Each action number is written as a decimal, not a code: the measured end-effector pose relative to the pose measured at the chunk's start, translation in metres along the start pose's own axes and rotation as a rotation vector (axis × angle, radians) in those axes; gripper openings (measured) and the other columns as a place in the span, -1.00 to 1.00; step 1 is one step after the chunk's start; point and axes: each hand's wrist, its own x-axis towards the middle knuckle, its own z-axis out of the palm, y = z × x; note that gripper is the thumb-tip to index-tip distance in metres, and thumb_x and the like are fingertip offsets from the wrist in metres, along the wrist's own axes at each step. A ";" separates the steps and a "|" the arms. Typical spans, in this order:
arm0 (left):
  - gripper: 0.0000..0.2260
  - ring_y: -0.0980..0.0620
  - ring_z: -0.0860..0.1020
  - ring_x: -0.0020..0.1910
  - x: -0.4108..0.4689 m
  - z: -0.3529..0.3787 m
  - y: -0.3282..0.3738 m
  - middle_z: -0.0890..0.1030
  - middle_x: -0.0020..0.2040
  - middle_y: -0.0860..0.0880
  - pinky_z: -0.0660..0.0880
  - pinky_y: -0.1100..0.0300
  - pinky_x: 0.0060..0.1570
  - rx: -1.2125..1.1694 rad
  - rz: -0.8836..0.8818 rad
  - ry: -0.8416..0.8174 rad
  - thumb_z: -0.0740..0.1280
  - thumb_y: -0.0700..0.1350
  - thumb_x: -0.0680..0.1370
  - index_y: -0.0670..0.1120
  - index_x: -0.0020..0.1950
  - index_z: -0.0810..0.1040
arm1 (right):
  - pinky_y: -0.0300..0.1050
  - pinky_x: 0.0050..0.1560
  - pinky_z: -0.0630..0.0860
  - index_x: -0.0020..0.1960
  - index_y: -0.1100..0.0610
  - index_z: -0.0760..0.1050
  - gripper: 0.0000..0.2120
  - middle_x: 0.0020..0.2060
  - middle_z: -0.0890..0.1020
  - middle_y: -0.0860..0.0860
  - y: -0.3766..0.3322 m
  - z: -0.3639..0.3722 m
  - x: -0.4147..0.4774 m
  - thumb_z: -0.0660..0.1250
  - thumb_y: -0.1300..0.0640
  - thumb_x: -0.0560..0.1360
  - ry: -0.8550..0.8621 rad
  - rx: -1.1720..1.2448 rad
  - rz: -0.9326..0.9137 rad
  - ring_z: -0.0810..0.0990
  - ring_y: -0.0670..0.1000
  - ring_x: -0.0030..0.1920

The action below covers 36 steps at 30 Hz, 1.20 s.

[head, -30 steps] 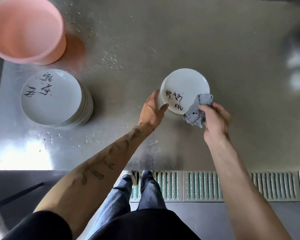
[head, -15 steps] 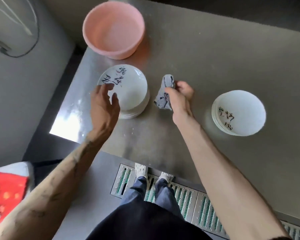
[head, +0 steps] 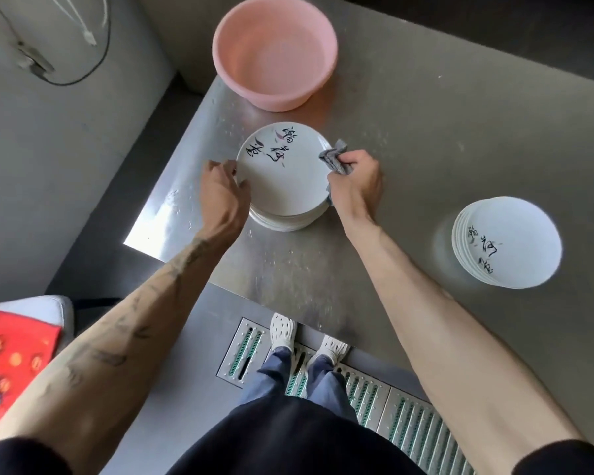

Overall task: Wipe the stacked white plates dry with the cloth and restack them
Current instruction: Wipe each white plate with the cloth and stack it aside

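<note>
On the steel tabletop [head: 426,166], the unwiped stack [head: 282,222] now has both hands at its top plate [head: 288,180]; the dried stack [head: 515,241] sits well apart. Left hand [head: 223,190], hovering open a moment ago, grips the rim; right hand [head: 355,186] presses the clutched cloth [head: 335,159] opposite, so the next wipe is likely starting.

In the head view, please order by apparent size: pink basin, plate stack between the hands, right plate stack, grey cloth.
1. pink basin.
2-3. plate stack between the hands and right plate stack look alike; unranked.
4. grey cloth, partly hidden in the right hand.
</note>
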 end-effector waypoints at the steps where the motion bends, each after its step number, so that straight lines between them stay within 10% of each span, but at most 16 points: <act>1: -0.68 -0.08 0.49 0.04 0.000 0.000 0.000 0.49 0.16 -0.15 0.47 0.15 0.03 -0.015 -0.006 0.010 0.36 -0.27 0.53 -0.22 0.28 0.63 | 0.03 0.02 0.60 -0.02 0.07 0.65 -0.67 -0.15 0.73 0.03 -0.001 0.000 0.000 0.33 0.37 0.32 0.004 -0.011 -0.005 0.67 0.12 -0.08; 12: -0.67 -0.11 0.63 0.04 -0.011 -0.004 0.019 0.63 0.05 -0.05 0.63 0.00 0.01 -0.196 -0.065 0.071 0.29 -0.32 0.51 -0.21 0.26 0.58 | -0.19 -0.30 0.60 -0.16 -0.05 0.57 -0.70 -0.33 0.68 -0.10 0.002 -0.014 -0.003 0.37 0.35 0.31 -0.001 0.210 0.109 0.67 -0.10 -0.37; 19: -0.60 -0.16 0.65 -0.05 -0.052 0.035 0.044 0.64 0.14 -0.16 0.60 -0.07 -0.02 -0.174 0.184 -0.104 0.27 -0.32 0.55 -0.19 0.39 0.51 | 0.01 -0.38 0.65 -0.11 -0.04 0.61 -0.72 -0.32 0.71 -0.05 0.038 -0.082 -0.007 0.37 0.31 0.31 0.118 0.199 0.113 0.69 0.05 -0.35; 27: -0.52 -0.32 0.54 0.15 -0.100 0.109 0.051 0.58 0.24 -0.32 0.48 -0.08 0.16 -0.093 0.365 -0.241 0.29 -0.34 0.54 -0.29 0.48 0.42 | -0.33 -0.51 0.43 -0.16 0.00 0.62 -0.79 -0.44 0.66 -0.11 0.115 -0.136 -0.022 0.44 0.30 0.34 0.268 0.187 0.235 0.58 -0.11 -0.51; 36: -0.50 -0.24 0.57 0.05 -0.126 0.153 0.017 0.55 0.22 -0.29 0.59 -0.10 0.07 -0.048 0.233 -0.408 0.30 -0.34 0.57 -0.24 0.52 0.39 | 0.12 -0.18 0.69 -0.06 0.04 0.69 -0.80 -0.24 0.72 -0.01 0.174 -0.133 -0.033 0.43 0.25 0.37 0.206 0.012 0.366 0.71 0.11 -0.21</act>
